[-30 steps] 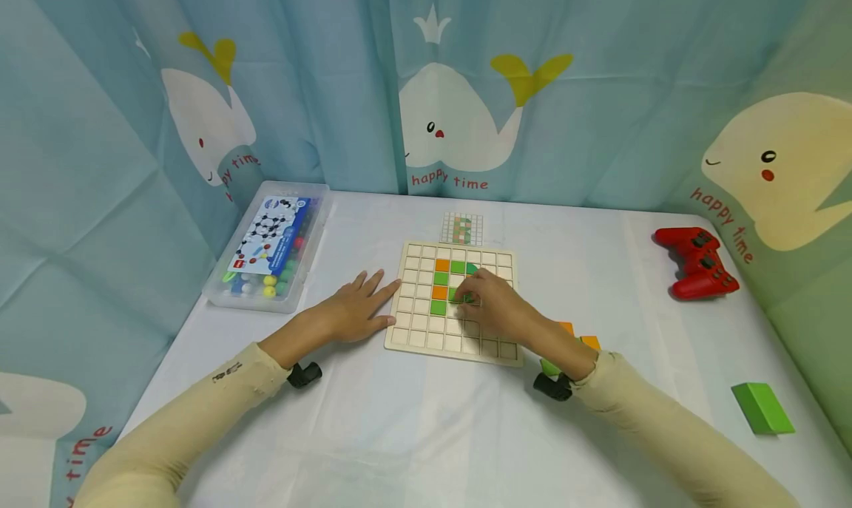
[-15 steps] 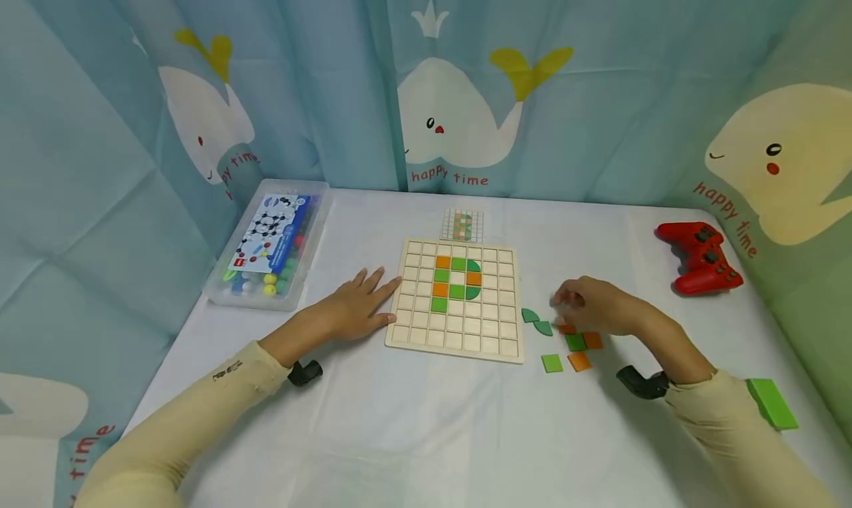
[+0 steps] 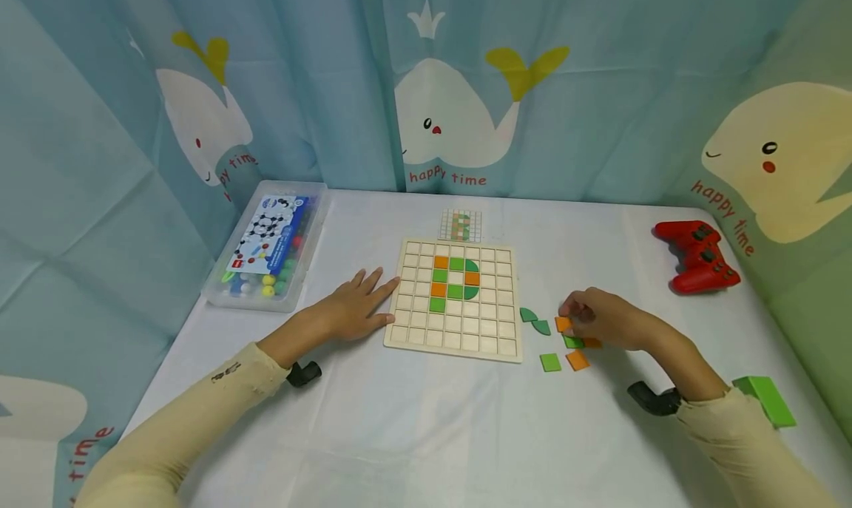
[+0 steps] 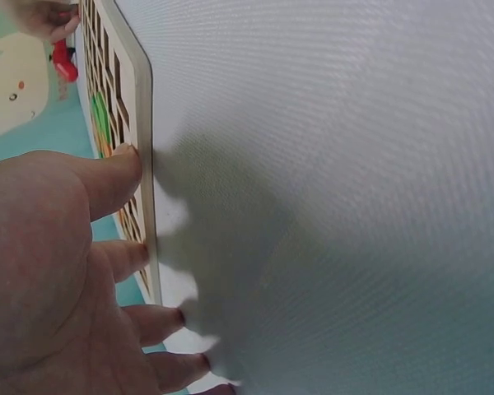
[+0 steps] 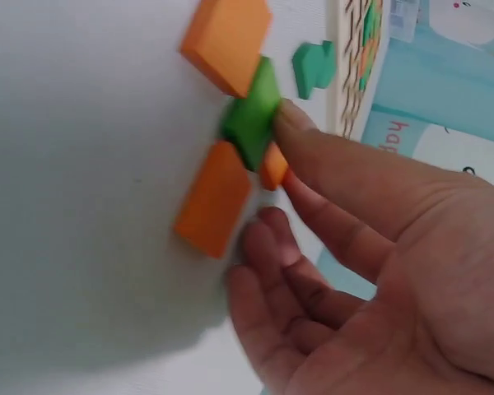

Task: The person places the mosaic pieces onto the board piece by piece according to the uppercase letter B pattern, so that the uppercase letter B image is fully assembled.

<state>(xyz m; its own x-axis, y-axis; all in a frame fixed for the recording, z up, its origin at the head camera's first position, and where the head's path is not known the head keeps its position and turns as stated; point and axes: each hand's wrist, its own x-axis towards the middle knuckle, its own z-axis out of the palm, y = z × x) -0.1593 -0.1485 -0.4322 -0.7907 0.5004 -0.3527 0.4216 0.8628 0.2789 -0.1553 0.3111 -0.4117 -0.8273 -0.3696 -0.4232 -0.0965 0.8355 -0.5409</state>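
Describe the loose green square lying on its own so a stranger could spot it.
Find the wooden grid board on the white table. Just off its near right corner lies the loose green square. It touches no other tile, whereas the other loose green one sits among orange tiles.

Right hand [image 3: 609,321] hides part of pinched orange tile [image 3: 563,324]; pattern card [image 3: 461,225] blurred.

Left grip [image 3: 354,308] spread, fingers [image 4: 154,323] straight; right grip [image 3: 609,320] curled, thumb [image 5: 342,158] and forefinger [image 5: 339,224] apparently in a pinch
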